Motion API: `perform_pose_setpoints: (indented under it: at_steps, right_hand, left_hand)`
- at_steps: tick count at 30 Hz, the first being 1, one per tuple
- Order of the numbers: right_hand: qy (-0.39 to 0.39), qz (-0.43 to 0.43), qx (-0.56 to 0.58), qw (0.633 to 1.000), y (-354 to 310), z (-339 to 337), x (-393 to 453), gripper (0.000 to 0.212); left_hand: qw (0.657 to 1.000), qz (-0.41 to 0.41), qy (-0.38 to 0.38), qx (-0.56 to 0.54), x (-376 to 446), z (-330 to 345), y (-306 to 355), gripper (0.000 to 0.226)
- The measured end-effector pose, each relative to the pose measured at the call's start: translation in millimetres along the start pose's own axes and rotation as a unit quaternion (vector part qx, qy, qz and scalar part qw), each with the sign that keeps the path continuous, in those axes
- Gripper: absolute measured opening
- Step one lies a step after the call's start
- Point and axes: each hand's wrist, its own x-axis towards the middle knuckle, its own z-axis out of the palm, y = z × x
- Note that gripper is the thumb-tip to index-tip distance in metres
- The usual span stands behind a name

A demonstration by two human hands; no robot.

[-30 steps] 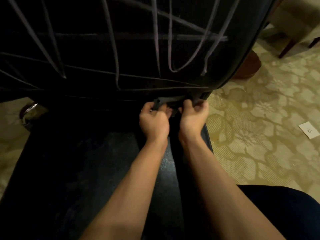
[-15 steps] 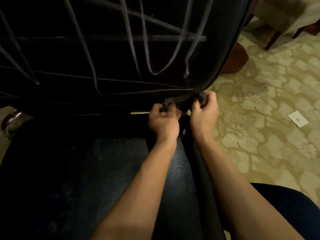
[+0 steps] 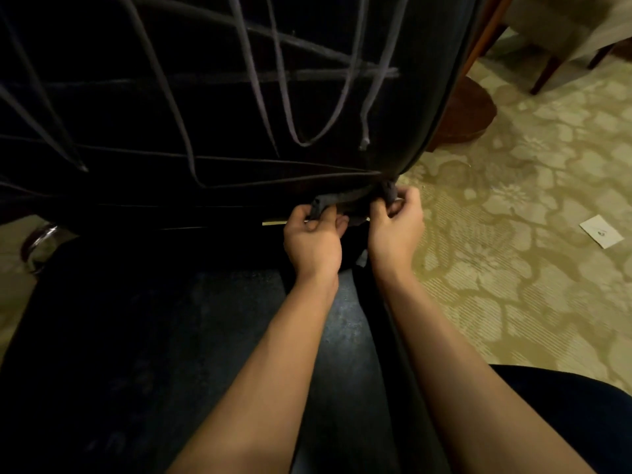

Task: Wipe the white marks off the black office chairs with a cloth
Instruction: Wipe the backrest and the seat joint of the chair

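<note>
Pale gold carpet with a woven floral pattern [image 3: 513, 254] covers the floor on the right side of the view, lit dimly, and a small white slip of paper [image 3: 602, 231] lies on it well apart from everything else. Farther back, at the upper right, stand the dark wooden legs of an upholstered beige armchair [image 3: 561, 32], and a round reddish-brown wooden base [image 3: 468, 111] sits on the carpet just behind the chair's edge. Most of the frame is filled by the black office chair [image 3: 205, 97], its padded backrest rising in front and its seat spreading below towards the camera. Long whitish chalk-like marks [image 3: 342, 97] cross the backrest in straight lines and hanging loops, thickest near the right side. At the backrest's lower right corner, where it meets the seat, a dark grey cloth [image 3: 345, 200] is stretched in a narrow band between both hands. The left hand [image 3: 313, 241] has its fingers curled over one end of the cloth, gripping it, while the right hand [image 3: 396, 227] pinches the other end with bent fingers and thumb, close to the chair's edge. Both bare forearms reach in from the bottom of the view, over the seat. A shiny curved metal part [image 3: 37, 244] shows at far left beside the seat.
</note>
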Motion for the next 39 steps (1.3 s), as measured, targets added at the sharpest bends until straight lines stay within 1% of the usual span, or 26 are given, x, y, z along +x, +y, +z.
perform_pose_setpoints:
  at_steps: [3,5,8,10,13,16,17,19,22,24,27,29,33,36,39]
  right_hand:
    - [0.006,0.067,0.046,0.997,1,12,-9,0.015]
    - [0.009,0.104,0.105,0.989,-4,28,-20,0.016]
    - [-0.027,0.158,0.2,0.967,-21,72,-47,0.022]
    - [-0.064,0.176,0.218,0.958,-34,104,-69,0.022]
    - [-0.11,0.182,0.205,0.955,-47,131,-89,0.02]
    - [-0.11,0.167,0.176,0.964,-43,129,-82,0.021]
    - [-0.101,0.158,0.166,0.968,-40,125,-78,0.02]
    - [-0.072,0.14,0.159,0.975,-36,115,-71,0.016]
    - [-0.047,0.131,0.142,0.98,-31,108,-64,0.02]
    - [-0.037,0.141,0.132,0.981,-33,114,-64,0.02]
    - [-0.033,0.155,0.148,0.976,-37,125,-71,0.02]
    - [-0.046,0.162,0.156,0.973,-41,134,-78,0.019]
    - [-0.088,0.17,0.159,0.968,-50,156,-95,0.009]
    - [-0.12,0.182,0.166,0.962,-60,174,-115,0.011]
    - [-0.158,0.216,0.176,0.947,-74,192,-146,0.015]
  left_hand:
    - [1.0,-0.017,0.017,-0.015,2,-7,10,0.007]
    - [0.999,-0.015,0.037,-0.034,7,-18,22,0.008]
    - [0.994,0.0,0.085,-0.064,26,-51,47,0.009]
    - [0.989,0.019,0.131,-0.073,40,-81,65,0.018]
    - [0.98,0.021,0.173,-0.096,53,-107,81,0.02]
    - [0.975,0.028,0.195,-0.1,59,-102,71,0.012]
    - [0.975,0.033,0.199,-0.093,58,-97,65,0.014]
    - [0.977,0.04,0.195,-0.076,56,-84,54,0.018]
    - [0.979,0.019,0.181,-0.091,50,-71,45,0.019]
    - [0.981,0.009,0.169,-0.094,52,-73,48,0.015]
    - [0.986,0.02,0.148,-0.078,57,-89,59,0.012]
    - [0.986,0.027,0.145,-0.073,59,-103,70,0.014]
    - [0.984,0.029,0.152,-0.086,59,-128,90,0.009]
    - [0.979,0.046,0.176,-0.095,57,-154,106,0.011]
    - [0.971,0.069,0.207,-0.101,48,-189,119,0.015]
